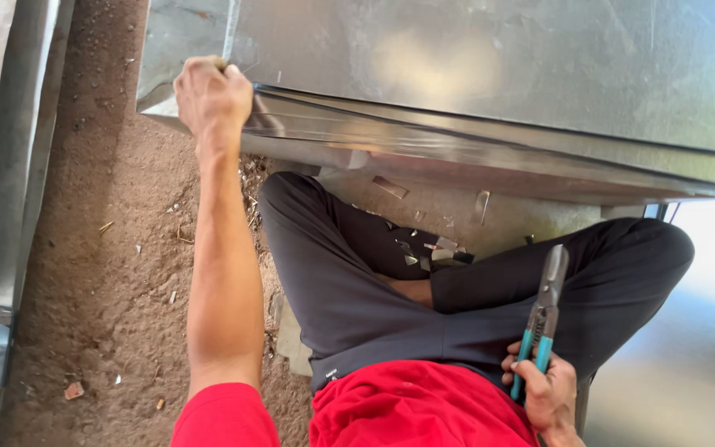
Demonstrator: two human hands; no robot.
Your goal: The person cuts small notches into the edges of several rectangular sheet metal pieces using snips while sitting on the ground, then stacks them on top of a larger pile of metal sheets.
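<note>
Head view: looking straight down at someone sitting cross-legged on a dirt floor point(117, 248), red shirt, dark trousers, with a big piece of sheet metal point(490, 74) in front of the knees.

Left hand: the left hand point(211, 95) is stretched way out and curled into a tight fist right at the near edge of the sheet metal, close to its left corner. It looks clamped onto the folded edge, knuckles up. Fingertips are tucked under, so can't see exactly how much metal is pinched in there.

Right hand: the right hand point(546, 389) is pulled back close to the body by the right knee, fingers wrapped shut round the teal handles of a pair of tin snips point(544, 319).

Tin snips: pointing up and away from the body, grey blades lying over the dark trouser leg, blades look pretty much together. Well apart from the sheet, not touching it.

Sheet metal: shiny, lies flat across the top of the view, with a folded seam point(473, 136) running along the near edge from the fist off to the right.

Offcuts: a scatter of small metal scraps point(432, 248) on the ground between the crossed legs and the sheet edge.

Left side: another long grey metal piece point(10, 165) runs down the edge of the frame.
</note>
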